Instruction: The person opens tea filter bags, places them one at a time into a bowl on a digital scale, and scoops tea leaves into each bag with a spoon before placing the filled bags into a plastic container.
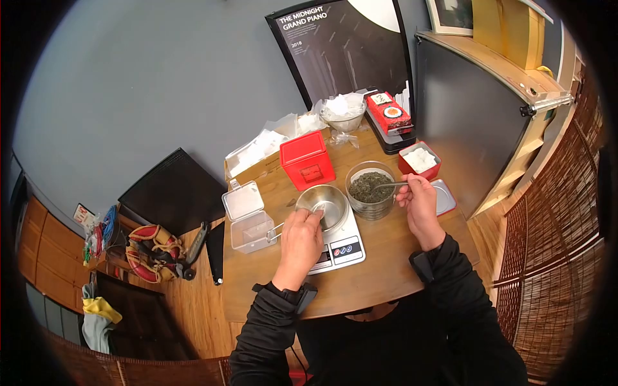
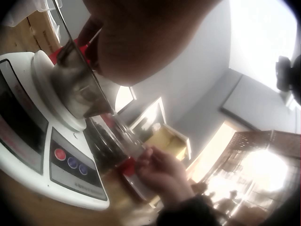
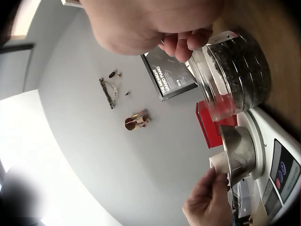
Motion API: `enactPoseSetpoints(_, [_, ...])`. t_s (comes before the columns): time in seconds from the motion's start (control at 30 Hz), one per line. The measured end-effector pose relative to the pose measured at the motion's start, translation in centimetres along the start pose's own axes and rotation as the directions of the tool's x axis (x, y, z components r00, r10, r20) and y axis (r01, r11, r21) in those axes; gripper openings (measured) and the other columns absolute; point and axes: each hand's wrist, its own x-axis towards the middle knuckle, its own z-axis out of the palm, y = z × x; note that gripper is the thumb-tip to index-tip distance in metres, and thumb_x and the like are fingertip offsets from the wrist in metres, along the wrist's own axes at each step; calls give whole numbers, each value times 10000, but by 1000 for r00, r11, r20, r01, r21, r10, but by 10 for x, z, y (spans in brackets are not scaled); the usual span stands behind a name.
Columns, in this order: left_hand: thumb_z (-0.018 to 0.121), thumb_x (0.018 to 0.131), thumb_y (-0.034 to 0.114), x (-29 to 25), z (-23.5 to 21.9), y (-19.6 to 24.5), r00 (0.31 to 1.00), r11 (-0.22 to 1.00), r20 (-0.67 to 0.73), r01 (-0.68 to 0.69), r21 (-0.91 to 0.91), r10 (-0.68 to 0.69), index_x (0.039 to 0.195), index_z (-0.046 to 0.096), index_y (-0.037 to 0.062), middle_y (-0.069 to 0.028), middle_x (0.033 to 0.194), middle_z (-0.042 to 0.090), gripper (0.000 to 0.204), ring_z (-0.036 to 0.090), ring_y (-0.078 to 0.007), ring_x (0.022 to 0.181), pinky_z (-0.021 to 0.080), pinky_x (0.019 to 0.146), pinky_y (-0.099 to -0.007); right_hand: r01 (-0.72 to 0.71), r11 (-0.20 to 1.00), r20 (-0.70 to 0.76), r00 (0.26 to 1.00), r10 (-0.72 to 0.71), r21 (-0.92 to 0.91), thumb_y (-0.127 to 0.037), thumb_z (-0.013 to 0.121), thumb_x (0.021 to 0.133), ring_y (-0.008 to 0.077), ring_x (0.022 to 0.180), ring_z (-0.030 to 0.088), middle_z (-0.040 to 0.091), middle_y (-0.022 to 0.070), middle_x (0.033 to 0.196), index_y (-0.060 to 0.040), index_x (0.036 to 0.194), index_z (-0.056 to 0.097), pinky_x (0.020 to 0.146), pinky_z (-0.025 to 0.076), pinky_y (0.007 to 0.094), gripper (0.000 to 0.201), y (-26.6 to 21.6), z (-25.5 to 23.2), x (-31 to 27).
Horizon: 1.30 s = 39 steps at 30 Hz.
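Note:
My left hand (image 1: 301, 235) reaches over the rim of a metal cup (image 1: 310, 197) with a wire handle, which stands on a white kitchen scale (image 1: 352, 248). In the right wrist view its thumb and fingers pinch a small white pouch (image 3: 218, 161) at the cup's rim. My right hand (image 1: 421, 204) grips the handle of a metal spoon (image 1: 390, 185). The spoon's far end dips into dark dried leaves (image 1: 367, 185) inside a clear jar (image 1: 371, 212), which stands to the right of the cup.
Behind the cup is a red box (image 1: 308, 161). An open plastic case (image 1: 250, 228) lies left; a red tin (image 1: 432, 168) with white contents and a lid (image 1: 444, 198) are at right. A glass bowl (image 1: 344, 122) of white pouches and another red-topped scale (image 1: 400, 143) stand at the back.

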Motion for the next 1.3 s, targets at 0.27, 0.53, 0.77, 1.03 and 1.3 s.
enactPoseSetpoints(0.27, [693, 806, -16, 0, 4, 3, 1000, 1000, -20, 5, -31, -6, 999, 765, 28, -126, 892, 648, 211, 614, -325, 853, 511, 768, -427, -11, 998, 39, 999, 8, 66, -234, 565, 1061, 120, 630, 616, 624, 21, 764, -39, 1031, 627, 562, 472, 252, 207, -10, 11, -22])
enactPoseSetpoints(0.53, [683, 803, -29, -2, 11, -2, 996, 999, -91, 3, -48, -7, 985, 718, 13, -152, 870, 675, 189, 634, -357, 829, 514, 758, -453, -73, 992, 92, 994, 64, 103, -231, 572, 1058, 129, 638, 627, 642, 30, 775, -33, 1045, 640, 577, 476, 257, 210, -4, 34, -52])
enactPoseSetpoints(0.77, [687, 807, -20, -4, 17, -4, 992, 992, -88, 78, -98, -87, 1108, 654, 1, -167, 852, 680, 304, 644, -370, 814, 519, 766, -466, -51, 998, 123, 991, 45, 42, -215, 586, 1052, 121, 645, 633, 654, 34, 788, -19, 1063, 656, 583, 477, 245, 209, 6, 44, -60])
enactPoseSetpoints(1.03, [682, 807, -12, -3, 16, -1, 991, 990, -85, 92, -108, -101, 1215, 610, 0, -146, 844, 686, 415, 660, -355, 796, 533, 731, -460, 115, 977, 181, 980, -82, -177, -194, 618, 1035, 106, 661, 639, 671, 33, 809, -1, 1070, 662, 594, 489, 226, 201, 5, 75, -67])
enactPoseSetpoints(1.3, [670, 818, 2, 0, 12, -3, 989, 987, -78, 114, -109, -123, 1254, 591, 10, -145, 826, 698, 443, 675, -358, 781, 539, 724, -465, 623, 608, 545, 765, -343, -492, -172, 664, 981, 288, 633, 636, 641, 157, 739, 3, 980, 647, 584, 484, 382, 176, -26, 125, -62])
